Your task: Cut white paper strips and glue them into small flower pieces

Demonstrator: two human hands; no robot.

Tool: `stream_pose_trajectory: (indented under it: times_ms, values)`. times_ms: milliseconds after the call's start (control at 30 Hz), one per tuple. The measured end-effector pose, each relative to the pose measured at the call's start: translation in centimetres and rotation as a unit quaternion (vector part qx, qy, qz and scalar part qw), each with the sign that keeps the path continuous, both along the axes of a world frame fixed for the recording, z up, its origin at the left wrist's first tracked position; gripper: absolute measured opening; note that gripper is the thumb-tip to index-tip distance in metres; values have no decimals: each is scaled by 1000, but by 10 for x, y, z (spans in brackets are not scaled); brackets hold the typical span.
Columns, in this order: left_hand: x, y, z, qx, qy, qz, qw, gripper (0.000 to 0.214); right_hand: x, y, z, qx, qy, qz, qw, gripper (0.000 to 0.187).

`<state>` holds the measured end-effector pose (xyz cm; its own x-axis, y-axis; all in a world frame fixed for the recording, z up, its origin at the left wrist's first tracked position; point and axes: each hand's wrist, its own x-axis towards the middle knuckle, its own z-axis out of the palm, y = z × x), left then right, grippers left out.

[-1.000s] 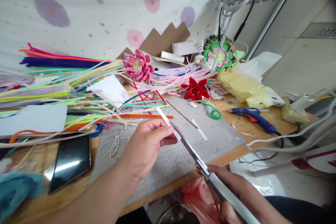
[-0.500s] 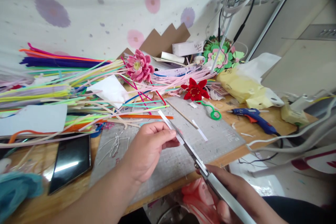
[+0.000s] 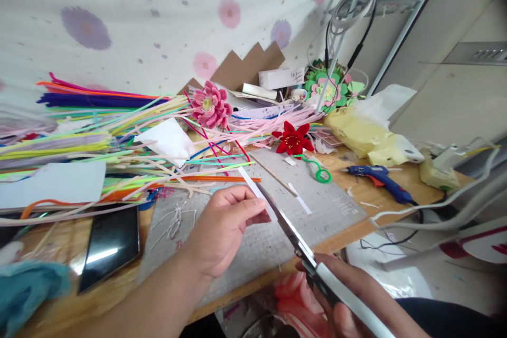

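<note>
My left hand (image 3: 233, 222) pinches a narrow white paper strip (image 3: 249, 181) between thumb and fingers, above the grey cutting mat (image 3: 222, 269). Wrapped round the handles of a pair of scissors (image 3: 295, 235) is my right hand (image 3: 352, 290). The scissor blades point up and left, their tips close beside the strip; whether they touch it I cannot tell. Another white strip (image 3: 300, 199) lies on the mat beside a thin wooden stick (image 3: 273, 174). Behind these sits a red pipe-cleaner flower (image 3: 293, 138) with a curled green stem (image 3: 322, 175).
Bundles of coloured pipe cleaners (image 3: 99, 99) spread across the left and back. A blue glue gun (image 3: 382, 179) lies at the right near white cables (image 3: 435, 211). A dark phone-like slab (image 3: 111, 245) lies at left. A pink flower (image 3: 209, 104) stands at the back.
The scissors have opened slightly and their handles have parted. My left hand keeps the strip in nearly the same place. The whole view has shifted a little.
</note>
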<state>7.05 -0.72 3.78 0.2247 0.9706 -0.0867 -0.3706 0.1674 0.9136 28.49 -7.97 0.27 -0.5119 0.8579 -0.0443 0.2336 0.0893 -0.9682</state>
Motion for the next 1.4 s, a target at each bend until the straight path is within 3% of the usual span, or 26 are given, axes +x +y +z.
stream_pose_trajectory:
  times_ms: [167, 267, 333, 400, 433, 500, 567, 633, 767, 867, 967, 1067, 1133, 1200, 1300, 1400]
  values:
    - [-9, -2, 8, 82, -2, 27, 996, 8, 14, -4, -2, -9, 27, 8, 1000, 53]
    - [-17, -17, 17, 153, 134, -5, 979, 13, 20, 12, 1, 35, -21, -20, 999, 55]
    - [-17, -37, 18, 191, 310, -130, 922, 12, 24, 31, 4, 107, -119, -85, 983, 51]
    - [-14, -60, 9, 205, 425, -272, 839, 15, 29, 51, 7, 176, -296, -157, 926, 42]
    - [-12, -71, 2, 214, 455, -308, 807, 16, 32, 61, 9, 200, -370, -169, 891, 39]
    - [-8, -88, -13, 242, 509, -326, 759, 17, 36, 79, 10, 223, -433, -172, 856, 37]
    - [-7, -96, -23, 234, 546, -306, 744, 16, 39, 94, 10, 232, -442, -166, 850, 36]
    - [-9, -96, -24, 196, 534, -280, 773, 16, 41, 108, 8, 237, -451, -165, 844, 36]
    - [-14, -86, -15, 27, 416, -215, 883, 11, 36, 122, 9, 247, -442, -166, 846, 32]
    - [-17, -79, -14, -50, 352, -194, 915, 5, 18, 110, 18, 269, -391, -151, 867, 32]
    - [-20, -74, -20, -83, 320, -173, 928, 4, -12, 84, 26, 255, -299, -59, 918, 31]
    - [-23, -71, -24, -97, 309, -159, 933, 5, -41, 61, 25, 88, -89, 69, 990, 28]
    - [-24, -71, -24, -104, 306, -157, 933, 5, -53, 52, 20, -28, 12, 79, 996, 25]
    - [-25, -73, -21, -112, 302, -160, 933, 5, -59, 49, 14, -71, 31, 61, 995, 22]
    - [-33, -75, -14, -95, 310, -215, 921, 6, -62, 49, 11, -62, 26, 61, 996, 16]
    - [-59, -67, -7, 23, 428, -263, 864, 13, -60, 50, 12, -42, 16, 52, 998, 14]
